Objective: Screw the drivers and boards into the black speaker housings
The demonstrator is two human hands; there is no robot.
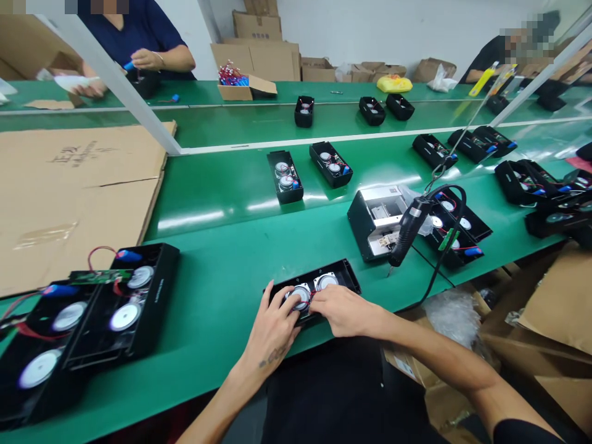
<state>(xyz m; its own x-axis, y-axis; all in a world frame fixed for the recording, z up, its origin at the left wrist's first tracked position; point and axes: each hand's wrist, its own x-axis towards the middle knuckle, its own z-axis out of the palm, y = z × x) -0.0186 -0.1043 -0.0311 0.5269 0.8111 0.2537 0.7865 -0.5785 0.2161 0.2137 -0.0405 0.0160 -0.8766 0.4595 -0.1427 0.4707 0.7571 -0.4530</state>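
A black speaker housing (348, 277) lies on the green bench right in front of me, with two round silver speakers inside. My left hand (276, 320) rests over its left end, fingers spread, the tips touching the left speaker (303, 297). Bent fingers of my right hand (340, 307) are pressed together near the middle of the housing, just below the right speaker (326, 281), by thin red wires. What the right fingertips hold, if anything, is hidden. A black electric screwdriver (409, 231) hangs from a hook to the right, beside a grey-and-black screw feeder (377, 216).
Large open housings with speakers (160, 296) stand at the left, near a flat cardboard sheet (78, 197). More housings (285, 177) sit on the green line beyond. Cardboard boxes (555, 302) are at the lower right. A person in dark blue (161, 37) works across the line.
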